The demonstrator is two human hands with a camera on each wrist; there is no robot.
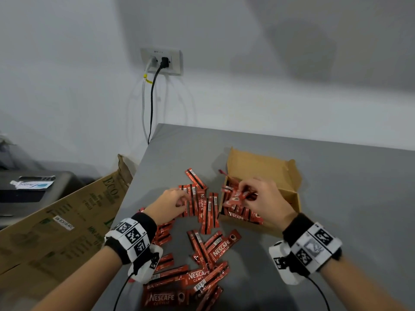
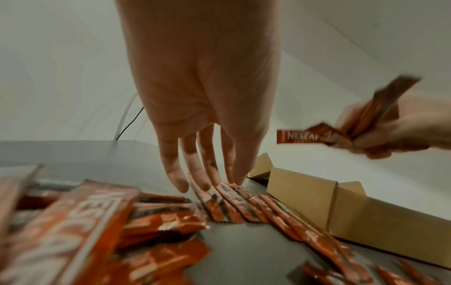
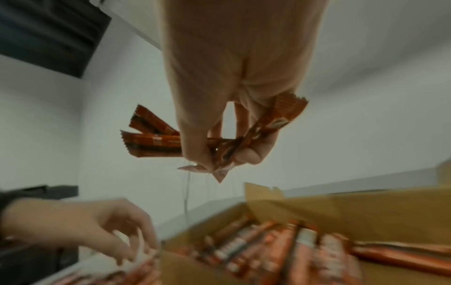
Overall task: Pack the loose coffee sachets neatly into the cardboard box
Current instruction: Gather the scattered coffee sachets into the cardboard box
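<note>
A person's right hand (image 1: 262, 198) pinches a small bunch of red foil stick sachets (image 3: 156, 142) between thumb and curled fingers above an open brown cardboard box (image 1: 289, 176), one sachet in the bunch showing the white lettering "NESCAFÉ". The box stands on a grey matte tabletop (image 1: 336, 198) just right of the loose pile; red sachets lie side by side inside it, and one at its near edge reads "NESCAFÉ" too.

The left hand (image 1: 169, 204) reaches down with fingers nearly straight and spread narrowly, fingertips (image 2: 182, 186) pressing on a row of loose red coffee sachets (image 1: 203, 204) laid roughly parallel beside the box's left wall. More loose sachets (image 1: 202, 265) are scattered in a heap nearer the person, several printed "NESCAFÉ CLASSIC" in white, some turned to show barcodes.

Both wrists wear black bands with white blocks bearing square black-and-white markers.

The table stands against a pale grey wall. On that wall a grey double socket plate (image 1: 161, 61) holds a black plug and a white one, their cables hanging behind the table's corner. Left of the table, a large flattened brown carton (image 1: 67, 221) printed "ECO" in green leans against its edge, carrying a small white label too blurred to read reliably. Beyond it sits a dark grey machine (image 1: 33, 189).
</note>
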